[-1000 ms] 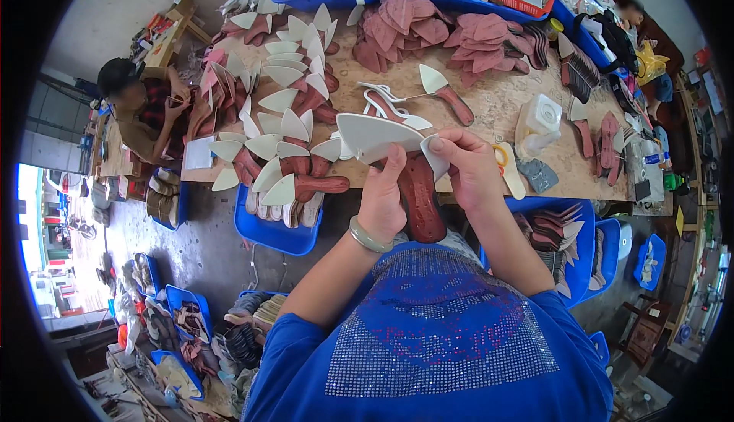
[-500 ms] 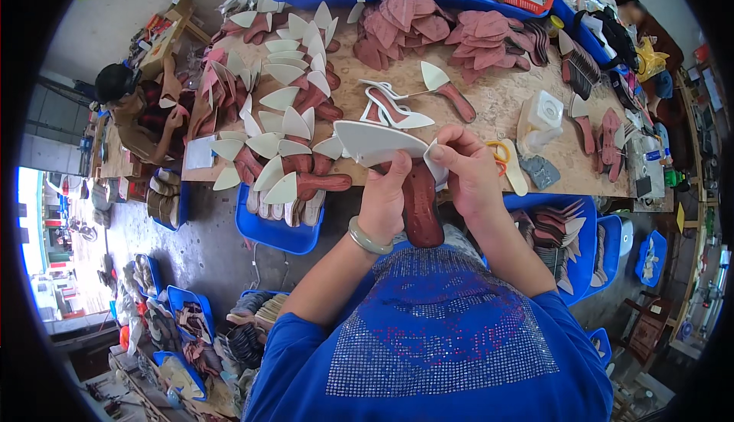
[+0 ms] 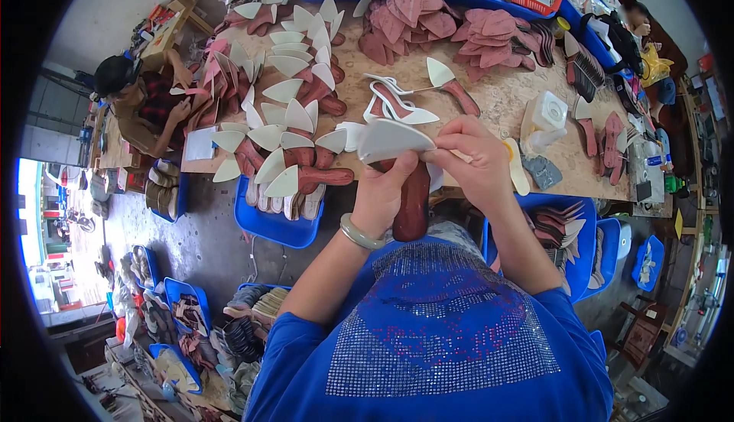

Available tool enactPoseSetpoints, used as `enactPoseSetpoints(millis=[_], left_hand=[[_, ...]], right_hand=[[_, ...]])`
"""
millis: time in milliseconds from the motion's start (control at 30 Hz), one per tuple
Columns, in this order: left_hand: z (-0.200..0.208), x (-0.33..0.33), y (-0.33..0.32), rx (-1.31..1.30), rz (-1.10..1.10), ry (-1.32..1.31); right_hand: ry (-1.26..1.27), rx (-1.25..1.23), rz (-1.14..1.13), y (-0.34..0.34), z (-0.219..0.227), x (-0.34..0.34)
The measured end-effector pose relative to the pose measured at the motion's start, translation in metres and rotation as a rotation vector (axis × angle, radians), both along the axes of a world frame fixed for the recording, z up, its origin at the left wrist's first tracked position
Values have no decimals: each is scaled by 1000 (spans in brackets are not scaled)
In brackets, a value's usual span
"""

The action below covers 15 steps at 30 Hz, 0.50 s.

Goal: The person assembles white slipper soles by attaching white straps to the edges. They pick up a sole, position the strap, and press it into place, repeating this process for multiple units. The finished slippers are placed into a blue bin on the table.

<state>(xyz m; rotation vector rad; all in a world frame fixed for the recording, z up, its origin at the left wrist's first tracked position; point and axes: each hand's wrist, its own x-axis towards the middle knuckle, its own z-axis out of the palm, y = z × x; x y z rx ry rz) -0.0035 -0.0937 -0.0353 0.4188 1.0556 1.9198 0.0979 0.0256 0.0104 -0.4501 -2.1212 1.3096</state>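
Observation:
My left hand (image 3: pixel 382 196) is closed around a reddish-brown shoe sole (image 3: pixel 413 202), its thumb pressed near the toe. A white pointed shoe upper (image 3: pixel 391 139) covers the toe end, which tilts up and away from me. At the right edge of the upper, my right hand (image 3: pixel 480 158) is closed in a pinch on the white material. What lies between its fingertips is partly hidden. Just beyond the hands, a white strappy shoe (image 3: pixel 397 108) rests on the table, beside a sole with a white toe piece (image 3: pixel 451 89).
On the wooden table (image 3: pixel 353 47) lie rows of white-toed soles (image 3: pixel 294 120), piles of reddish pieces (image 3: pixel 405 21) and a translucent plastic container (image 3: pixel 544 116). Blue bins (image 3: pixel 279 223) stand below the edge. Another person (image 3: pixel 141 105) works at the left.
The sole and upper have turned and shifted slightly right. My right hand has moved from the upper's folded side flap to a pinch higher on its edge. The person at left lowered their hands.

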Motion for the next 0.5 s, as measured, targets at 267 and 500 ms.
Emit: enactPoseSetpoints(millis=[267, 500], left_hand=[[6, 5, 15, 234, -85, -179], [21, 4, 27, 340, 33, -176]], right_hand=[[195, -146, 62, -1, -8, -22], [144, -571, -38, -8, -19, -5]])
